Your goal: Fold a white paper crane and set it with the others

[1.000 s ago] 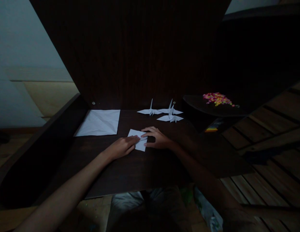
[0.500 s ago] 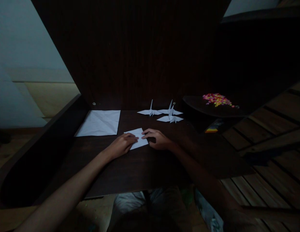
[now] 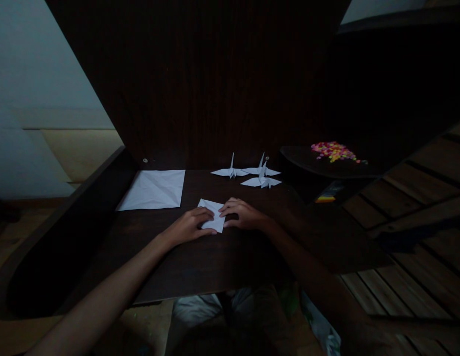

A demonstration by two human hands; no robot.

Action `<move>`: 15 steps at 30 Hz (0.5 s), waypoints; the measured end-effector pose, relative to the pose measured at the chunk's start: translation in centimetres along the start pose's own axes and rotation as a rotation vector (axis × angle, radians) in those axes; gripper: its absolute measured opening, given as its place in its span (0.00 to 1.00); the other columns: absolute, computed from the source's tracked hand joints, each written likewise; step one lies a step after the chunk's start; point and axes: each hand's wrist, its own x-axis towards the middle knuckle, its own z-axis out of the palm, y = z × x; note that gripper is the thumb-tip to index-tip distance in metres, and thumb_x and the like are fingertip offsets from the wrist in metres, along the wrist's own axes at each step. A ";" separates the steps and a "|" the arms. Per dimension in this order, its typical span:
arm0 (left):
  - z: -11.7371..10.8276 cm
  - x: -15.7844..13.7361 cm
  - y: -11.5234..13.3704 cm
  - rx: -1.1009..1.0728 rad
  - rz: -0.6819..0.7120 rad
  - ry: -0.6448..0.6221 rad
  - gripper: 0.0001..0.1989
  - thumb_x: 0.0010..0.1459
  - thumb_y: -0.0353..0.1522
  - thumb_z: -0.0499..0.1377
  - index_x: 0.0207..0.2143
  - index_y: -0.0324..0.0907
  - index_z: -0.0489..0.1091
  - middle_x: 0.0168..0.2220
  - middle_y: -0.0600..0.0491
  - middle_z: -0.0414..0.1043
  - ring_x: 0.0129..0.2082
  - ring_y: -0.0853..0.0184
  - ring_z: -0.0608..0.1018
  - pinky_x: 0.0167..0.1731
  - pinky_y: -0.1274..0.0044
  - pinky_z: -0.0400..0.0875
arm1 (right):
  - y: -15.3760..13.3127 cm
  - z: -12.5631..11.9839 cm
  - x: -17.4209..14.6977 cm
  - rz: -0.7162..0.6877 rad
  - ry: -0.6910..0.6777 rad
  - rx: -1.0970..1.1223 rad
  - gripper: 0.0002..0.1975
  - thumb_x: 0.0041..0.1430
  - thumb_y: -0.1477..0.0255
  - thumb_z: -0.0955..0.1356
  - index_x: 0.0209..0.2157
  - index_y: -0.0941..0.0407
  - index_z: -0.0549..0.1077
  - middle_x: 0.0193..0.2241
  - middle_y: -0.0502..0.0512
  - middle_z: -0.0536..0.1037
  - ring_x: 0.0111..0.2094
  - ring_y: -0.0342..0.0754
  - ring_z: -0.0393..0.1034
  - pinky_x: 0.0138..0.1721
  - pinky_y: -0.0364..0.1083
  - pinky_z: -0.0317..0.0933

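A small square of folded white paper (image 3: 217,222) lies on the dark wooden desk between my two hands. My left hand (image 3: 190,225) grips its left side, with fingers over the top and the thumb along the near edge. At the right edge, my right hand (image 3: 243,215) holds the paper between fingertips and thumb. The fingers cover part of the folds. Just beyond my hands stand three white origami cranes, one (image 3: 231,172) to the left, another (image 3: 260,170) at the back and a third (image 3: 262,182) in front.
A larger creased sheet of white paper (image 3: 155,189) lies flat at the desk's left. On the raised corner shelf (image 3: 296,160) at the right is a pile of small colourful pieces (image 3: 333,151). The desk's side panel (image 3: 66,232) rises on the left; a slatted wooden surface (image 3: 411,277) is on the right.
The folded paper has turned a little clockwise and shifted slightly right. My left hand has moved right with it, its thumb now spread along the near edge. The cranes have stayed put.
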 end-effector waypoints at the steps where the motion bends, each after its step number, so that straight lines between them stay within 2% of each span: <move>1: 0.0 0.0 -0.1 0.006 0.004 0.002 0.16 0.57 0.41 0.61 0.42 0.39 0.72 0.45 0.46 0.73 0.46 0.63 0.75 0.48 0.71 0.70 | -0.1 0.0 0.0 -0.003 -0.005 -0.019 0.16 0.50 0.67 0.75 0.41 0.57 0.77 0.44 0.58 0.77 0.47 0.51 0.67 0.50 0.52 0.59; 4: -0.2 -0.1 -0.3 0.062 0.035 0.004 0.16 0.59 0.41 0.59 0.42 0.40 0.74 0.43 0.46 0.73 0.45 0.62 0.74 0.47 0.69 0.70 | -0.4 -0.1 0.0 0.003 -0.013 -0.081 0.21 0.47 0.62 0.76 0.42 0.57 0.77 0.40 0.57 0.76 0.44 0.52 0.67 0.48 0.52 0.59; 8: -0.5 -0.1 -0.6 0.145 0.057 -0.001 0.15 0.61 0.40 0.57 0.42 0.40 0.75 0.40 0.46 0.73 0.42 0.62 0.74 0.44 0.70 0.70 | -0.4 0.2 0.0 0.029 0.008 -0.145 0.19 0.48 0.60 0.75 0.40 0.58 0.78 0.36 0.57 0.74 0.41 0.51 0.67 0.44 0.50 0.59; 12: -0.7 0.1 -0.5 0.152 0.039 -0.017 0.12 0.65 0.36 0.53 0.40 0.40 0.74 0.39 0.48 0.73 0.41 0.63 0.74 0.45 0.70 0.68 | -0.3 0.4 0.0 0.009 0.040 -0.136 0.13 0.56 0.63 0.71 0.38 0.58 0.78 0.36 0.57 0.74 0.41 0.50 0.66 0.43 0.49 0.59; 15: -0.5 0.1 -0.5 0.132 -0.024 0.000 0.12 0.66 0.33 0.50 0.45 0.40 0.71 0.39 0.48 0.74 0.41 0.64 0.74 0.45 0.71 0.69 | -0.3 0.7 0.2 0.023 0.071 -0.107 0.10 0.62 0.68 0.67 0.37 0.58 0.78 0.34 0.56 0.73 0.39 0.49 0.66 0.43 0.48 0.59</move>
